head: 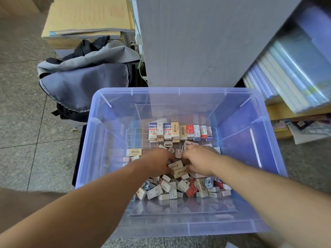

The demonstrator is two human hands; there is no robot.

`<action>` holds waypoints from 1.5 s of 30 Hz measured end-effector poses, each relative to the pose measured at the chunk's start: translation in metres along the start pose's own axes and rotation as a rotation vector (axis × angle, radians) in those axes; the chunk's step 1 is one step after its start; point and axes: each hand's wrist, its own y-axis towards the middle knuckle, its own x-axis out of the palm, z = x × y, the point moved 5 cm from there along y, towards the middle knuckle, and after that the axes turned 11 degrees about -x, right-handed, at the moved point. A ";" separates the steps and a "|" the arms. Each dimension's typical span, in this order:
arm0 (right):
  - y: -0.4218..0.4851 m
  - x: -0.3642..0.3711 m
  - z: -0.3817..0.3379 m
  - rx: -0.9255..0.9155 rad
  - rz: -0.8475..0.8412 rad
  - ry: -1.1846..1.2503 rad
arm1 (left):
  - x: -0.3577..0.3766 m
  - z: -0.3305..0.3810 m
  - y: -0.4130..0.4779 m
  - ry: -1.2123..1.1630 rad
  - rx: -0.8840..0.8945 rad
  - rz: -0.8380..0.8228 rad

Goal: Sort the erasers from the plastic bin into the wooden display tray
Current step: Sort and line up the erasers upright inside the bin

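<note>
Your task's things sit in the translucent bluish plastic bin (pixel 179 91) on the tiled floor (pixel 21 104): small boxy erasers in paper sleeves, mostly beige, white, red and blue with printed lettering.

Along the far side of the bin floor a row of erasers (pixel 179 131) stands on end, packed side to side, long axes upright and printed faces turned towards you. On the near side lies a loose pile (pixel 179 188), its pieces tumbled at every angle with no shared direction. A single beige eraser (pixel 134 152) lies apart at the left, its long axis running left to right.

Both your arms reach into the middle of the bin. Between your hands are two beige erasers (pixel 177 169), stacked side by side, long axes roughly left to right with the right ends tipped a little towards the far side. Your left hand (pixel 157 162) has its fingers and thumb curled round their left ends, grasping them. Your right hand (pixel 199 161) is knuckles-up with fingers bent down at their right ends; I cannot tell whether it holds anything, since the fingertips are hidden under the hand.

Your hands cover the centre of the heap, and a few small pinkish pieces just beyond your fingers are too blurred to read. The bin's walls mirror the erasers, muddling the edges.

Outside the bin, a grey bag (pixel 86 77) lies far left, and stacked books (pixel 290 72) far right, cut off by the frame.
</note>
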 end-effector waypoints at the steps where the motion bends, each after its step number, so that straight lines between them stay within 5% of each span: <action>1: 0.000 0.000 0.002 0.025 0.002 -0.019 | 0.000 0.000 0.001 -0.008 0.003 0.003; 7: 0.002 0.003 0.010 0.101 0.052 0.168 | 0.003 0.000 0.005 -0.024 -0.040 0.048; 13: 0.005 0.010 0.006 0.026 -0.107 -0.019 | 0.007 -0.002 0.007 -0.145 -0.078 0.032; 19: 0.001 0.003 0.011 0.035 -0.119 0.113 | 0.012 0.005 0.007 -0.242 -0.034 0.020; 25: -0.002 -0.008 0.025 0.205 0.131 0.591 | 0.012 0.004 0.010 -0.232 -0.070 -0.006; 33: 0.004 -0.018 0.050 0.447 0.769 0.995 | 0.009 -0.001 0.006 -0.357 -0.052 0.031; 45: 0.014 -0.021 0.056 0.476 0.929 1.151 | 0.012 0.005 0.008 -0.175 -0.029 -0.005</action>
